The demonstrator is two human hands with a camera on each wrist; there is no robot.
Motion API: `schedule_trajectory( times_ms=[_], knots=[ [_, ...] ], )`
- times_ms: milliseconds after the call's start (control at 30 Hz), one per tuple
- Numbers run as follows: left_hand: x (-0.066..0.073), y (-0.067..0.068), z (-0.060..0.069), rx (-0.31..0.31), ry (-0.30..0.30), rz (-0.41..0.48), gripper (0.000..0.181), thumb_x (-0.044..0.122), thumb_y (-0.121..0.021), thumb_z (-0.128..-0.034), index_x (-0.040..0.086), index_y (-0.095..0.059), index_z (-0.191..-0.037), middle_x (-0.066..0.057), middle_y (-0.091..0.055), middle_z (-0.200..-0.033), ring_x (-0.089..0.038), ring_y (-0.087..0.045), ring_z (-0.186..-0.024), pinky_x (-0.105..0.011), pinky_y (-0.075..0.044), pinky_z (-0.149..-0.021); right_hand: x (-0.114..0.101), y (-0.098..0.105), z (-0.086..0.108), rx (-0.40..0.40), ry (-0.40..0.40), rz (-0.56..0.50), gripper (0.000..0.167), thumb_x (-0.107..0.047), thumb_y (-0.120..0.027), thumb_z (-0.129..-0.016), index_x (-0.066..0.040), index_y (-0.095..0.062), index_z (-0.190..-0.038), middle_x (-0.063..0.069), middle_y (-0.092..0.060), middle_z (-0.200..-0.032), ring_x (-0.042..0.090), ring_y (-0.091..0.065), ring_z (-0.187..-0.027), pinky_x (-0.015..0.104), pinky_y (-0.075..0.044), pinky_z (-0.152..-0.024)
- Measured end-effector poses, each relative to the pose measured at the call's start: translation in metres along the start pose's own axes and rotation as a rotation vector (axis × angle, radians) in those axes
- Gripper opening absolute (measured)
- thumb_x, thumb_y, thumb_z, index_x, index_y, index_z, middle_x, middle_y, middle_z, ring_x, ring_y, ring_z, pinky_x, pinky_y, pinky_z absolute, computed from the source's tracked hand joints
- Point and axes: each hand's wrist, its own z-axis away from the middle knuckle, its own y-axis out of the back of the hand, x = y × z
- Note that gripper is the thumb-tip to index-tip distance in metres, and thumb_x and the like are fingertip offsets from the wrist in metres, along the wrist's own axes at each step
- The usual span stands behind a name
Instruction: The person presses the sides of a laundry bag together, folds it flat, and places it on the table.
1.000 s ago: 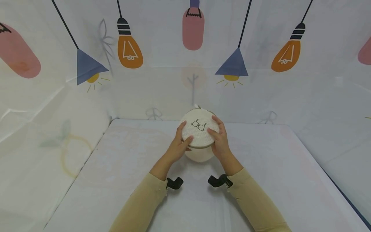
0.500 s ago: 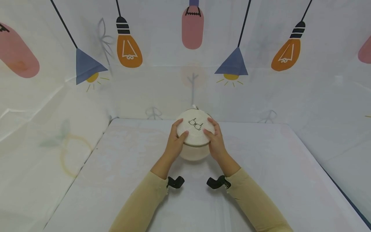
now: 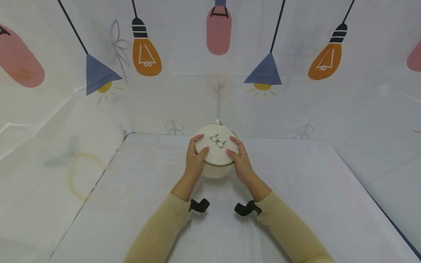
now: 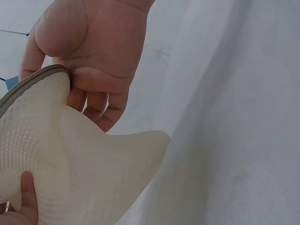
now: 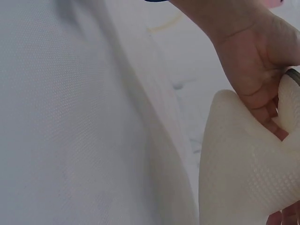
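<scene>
A round white mesh pouch with a printed glasses drawing is held up in the head view, its zipper edge dark olive. The left hand grips its left side, thumb on the printed face. On the right side the right hand grips it in the same way. In the left wrist view, the soft mesh body hangs below the zipper rim beside the left palm. The right wrist view shows the mesh bulging under the right hand.
A white-covered table lies under the hands. Behind it stands a pale sheet printed with lamps and bulbs. Black curved pieces stick out at both cuffs, above the table.
Both hands have shifted slightly left with the pouch, which has turned a little, its zipper pull moving left. Less of its lower body shows. The grip remains on both sides.
</scene>
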Motion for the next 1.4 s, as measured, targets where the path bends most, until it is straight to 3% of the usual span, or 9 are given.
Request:
schedule_trajectory(
  times_ms=[167, 333, 567, 767, 1000, 1067, 1200, 1300, 1400],
  knots=[
    [0.003, 0.0, 0.0, 0.024, 0.001, 0.044, 0.05, 0.0, -0.057, -0.0957, 0.008, -0.044, -0.143, -0.015, -0.039, -0.153, -0.028, -0.039, -0.141, -0.042, -0.03, -0.118, -0.001, 0.001, 0.0, -0.027, -0.022, 0.042, 0.057, -0.012, -0.052, -0.105, -0.017, -0.028, -0.156, 0.005, -0.019, -0.164, 0.022, -0.034, -0.141, 0.028, -0.035, -0.105],
    [0.006, 0.001, 0.0, 0.039, 0.012, 0.069, 0.05, -0.004, -0.055, -0.0943, 0.003, -0.044, -0.143, -0.018, -0.037, -0.154, -0.03, -0.038, -0.142, -0.041, -0.03, -0.118, -0.003, 0.001, 0.0, -0.057, -0.072, 0.078, 0.059, -0.014, -0.052, -0.105, -0.021, -0.025, -0.157, 0.007, -0.019, -0.163, 0.023, -0.048, -0.123, 0.028, -0.046, -0.091],
    [0.03, -0.003, 0.012, 0.042, 0.051, 0.129, 0.043, -0.007, -0.052, -0.0934, -0.005, -0.043, -0.135, -0.022, -0.035, -0.154, -0.033, -0.036, -0.143, -0.042, -0.029, -0.118, -0.003, 0.0, 0.002, -0.06, -0.104, 0.029, 0.06, -0.012, -0.049, -0.105, -0.021, -0.021, -0.158, 0.009, -0.021, -0.161, 0.016, -0.056, -0.107, 0.029, -0.053, -0.081],
    [0.005, -0.003, 0.006, -0.035, 0.12, 0.103, 0.041, -0.001, -0.052, -0.0981, 0.0, -0.041, -0.137, -0.018, -0.03, -0.158, -0.029, -0.028, -0.147, -0.04, -0.022, -0.121, -0.002, -0.002, 0.001, 0.009, -0.037, -0.175, 0.059, 0.001, -0.046, -0.101, -0.012, -0.027, -0.155, 0.01, -0.029, -0.158, 0.014, -0.06, -0.107, 0.025, -0.054, -0.08],
    [-0.01, -0.002, 0.002, -0.142, 0.162, 0.001, 0.043, 0.013, -0.053, -0.1038, 0.011, -0.037, -0.144, -0.013, -0.027, -0.161, -0.026, -0.024, -0.149, -0.042, -0.015, -0.122, -0.005, -0.003, 0.001, 0.083, 0.08, -0.317, 0.056, 0.011, -0.044, -0.095, -0.002, -0.033, -0.149, 0.007, -0.028, -0.16, 0.027, -0.044, -0.136, 0.026, -0.049, -0.099],
    [-0.01, -0.002, 0.004, -0.163, 0.177, -0.032, 0.044, 0.016, -0.053, -0.1041, 0.015, -0.036, -0.145, -0.012, -0.027, -0.161, -0.025, -0.027, -0.148, -0.042, -0.019, -0.121, -0.006, -0.003, 0.001, 0.096, 0.102, -0.335, 0.056, 0.014, -0.044, -0.094, -0.001, -0.034, -0.147, 0.008, -0.028, -0.16, 0.03, -0.04, -0.14, 0.028, -0.048, -0.101],
    [-0.009, -0.002, 0.006, -0.206, 0.218, -0.036, 0.047, 0.019, -0.053, -0.1044, 0.022, -0.033, -0.147, -0.013, -0.03, -0.158, -0.029, -0.047, -0.131, -0.044, -0.041, -0.107, -0.006, -0.002, 0.001, 0.112, 0.134, -0.372, 0.054, 0.016, -0.044, -0.093, 0.001, -0.037, -0.144, 0.01, -0.031, -0.158, 0.033, -0.039, -0.141, 0.03, -0.049, -0.101],
    [-0.009, -0.002, 0.006, -0.226, 0.237, 0.007, 0.05, 0.019, -0.054, -0.1038, 0.022, -0.031, -0.149, -0.015, -0.033, -0.154, -0.027, -0.056, -0.114, -0.038, -0.052, -0.09, -0.006, -0.001, 0.001, 0.114, 0.145, -0.39, 0.051, 0.017, -0.045, -0.094, 0.0, -0.039, -0.141, 0.011, -0.031, -0.158, 0.033, -0.04, -0.14, 0.03, -0.049, -0.101],
    [-0.01, -0.004, 0.006, -0.229, 0.245, 0.08, 0.052, 0.015, -0.053, -0.1027, 0.018, -0.03, -0.149, -0.017, -0.034, -0.152, -0.022, -0.058, -0.107, -0.031, -0.054, -0.082, -0.005, 0.0, 0.001, 0.111, 0.151, -0.387, 0.049, 0.015, -0.045, -0.094, -0.003, -0.042, -0.139, 0.01, -0.031, -0.158, 0.033, -0.041, -0.139, 0.03, -0.049, -0.1]
  ],
)
